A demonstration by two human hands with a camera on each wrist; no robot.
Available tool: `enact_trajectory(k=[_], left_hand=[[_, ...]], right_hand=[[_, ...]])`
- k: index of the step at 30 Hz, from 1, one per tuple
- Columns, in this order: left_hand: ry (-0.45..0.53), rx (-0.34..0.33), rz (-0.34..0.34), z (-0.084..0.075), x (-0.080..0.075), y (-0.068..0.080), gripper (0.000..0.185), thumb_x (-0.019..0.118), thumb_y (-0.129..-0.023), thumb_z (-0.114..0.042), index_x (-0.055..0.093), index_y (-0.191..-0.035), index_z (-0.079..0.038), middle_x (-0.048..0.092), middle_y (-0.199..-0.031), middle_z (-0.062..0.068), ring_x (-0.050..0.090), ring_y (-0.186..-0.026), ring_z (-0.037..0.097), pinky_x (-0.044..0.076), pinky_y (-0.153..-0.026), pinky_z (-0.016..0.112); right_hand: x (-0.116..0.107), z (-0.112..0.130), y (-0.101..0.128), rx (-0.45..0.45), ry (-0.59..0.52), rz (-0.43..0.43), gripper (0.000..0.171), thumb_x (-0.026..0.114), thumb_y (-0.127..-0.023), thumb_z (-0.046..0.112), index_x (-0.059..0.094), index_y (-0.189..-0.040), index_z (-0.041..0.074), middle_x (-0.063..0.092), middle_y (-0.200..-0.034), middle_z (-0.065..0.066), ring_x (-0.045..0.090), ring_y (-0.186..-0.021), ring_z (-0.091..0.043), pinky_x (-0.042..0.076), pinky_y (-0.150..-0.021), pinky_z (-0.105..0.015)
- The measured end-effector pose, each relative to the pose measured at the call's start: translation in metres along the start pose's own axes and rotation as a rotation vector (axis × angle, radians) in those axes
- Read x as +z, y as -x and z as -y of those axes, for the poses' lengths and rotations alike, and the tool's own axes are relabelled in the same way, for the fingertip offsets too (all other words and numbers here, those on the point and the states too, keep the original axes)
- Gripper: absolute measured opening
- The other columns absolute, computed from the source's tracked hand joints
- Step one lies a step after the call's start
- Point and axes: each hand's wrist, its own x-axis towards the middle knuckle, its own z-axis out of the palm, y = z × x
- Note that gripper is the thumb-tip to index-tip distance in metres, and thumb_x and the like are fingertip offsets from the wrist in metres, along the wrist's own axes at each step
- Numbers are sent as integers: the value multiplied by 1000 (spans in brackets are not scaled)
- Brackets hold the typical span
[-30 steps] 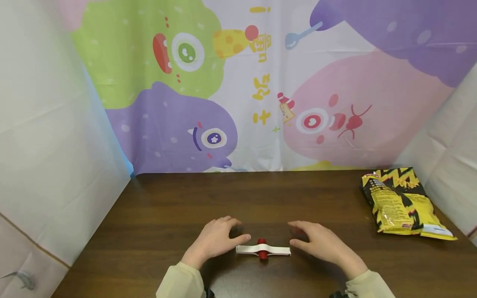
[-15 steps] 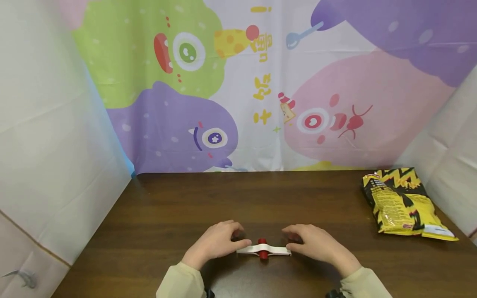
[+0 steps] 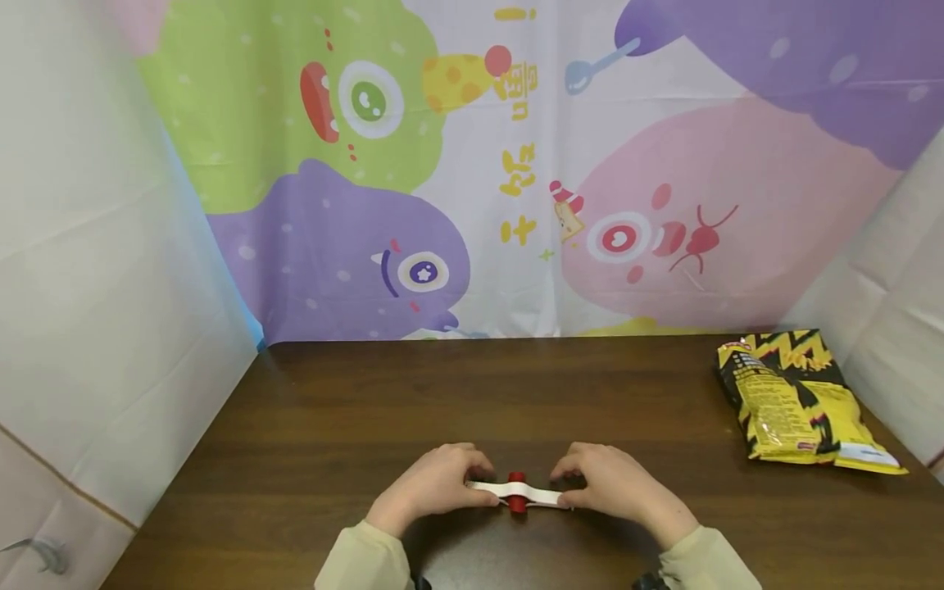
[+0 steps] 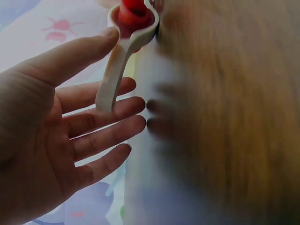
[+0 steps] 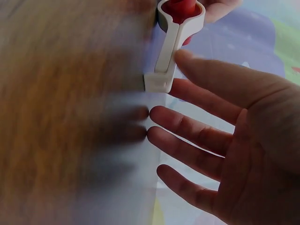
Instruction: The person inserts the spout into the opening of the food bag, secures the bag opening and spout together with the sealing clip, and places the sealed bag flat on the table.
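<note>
Closer together than half a second ago, the left hand (image 3: 435, 485) and the right hand (image 3: 619, 483) have drawn in around the two ends of a white strip (image 3: 543, 496). Nearest me, pale sleeves (image 3: 365, 559) run off the bottom edge, as do the dark wristbands (image 3: 647, 583), of which only slivers show. Each hand sets its thumb against the near side of the strip, with the other fingers on the far side, spread and only slightly bent. Whether either truly pinches it, I cannot tell: from the right wrist, the index fingertip disappears behind the strip's squared end. Seen from the head, the thumbs partly cover both ends.

Between the hands, the strip widens into a loop around a red cylinder (image 3: 518, 506), cut off at the top in both wrist views. It sits low at the near part of the brown table (image 3: 442, 393), which smears to a blur from the wrists.

Farther off to the right lies a yellow and black bag (image 3: 807, 414), its small print unreadable. Behind everything hangs a cloth printed with cartoon monsters (image 3: 531, 287), its upper part out of frame.
</note>
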Motion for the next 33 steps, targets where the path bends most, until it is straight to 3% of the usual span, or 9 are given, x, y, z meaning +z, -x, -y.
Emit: enact_trajectory(k=[8,18,26,33], left_hand=[[-34,23,26,-4,1,0,18,69,-79,-35,72,-87,-19,58,-85,-13,53,-75,1,44,-68,22],[-20,30,12,-5,6,-2,15,68,-79,-32,71,-86,-19,58,-84,-14,53,-73,1,43,-66,20],[8,25,4,-7,5,-3,15,69,-79,-32,71,-86,-19,59,-84,-14,53,-71,-1,43,-64,19],[51,-6,2,-8,7,-2,9,70,-79,-28,68,-83,-20,59,-78,-14,48,-64,-1,40,-61,19]], right_hand=[[4,0,-1,-14,-7,4,7,70,-77,31,69,-80,25,52,-83,15,52,-70,-5,40,-58,-26],[5,1,1,25,-27,25,16,70,-76,40,68,-83,26,52,-87,14,53,-80,-10,43,-67,-34],[3,0,2,-51,-20,29,11,72,-74,33,65,-79,27,50,-88,14,50,-82,-9,39,-72,-37],[6,1,2,-40,26,-5,16,72,-75,31,57,-72,25,49,-79,15,48,-76,-6,38,-80,-43]])
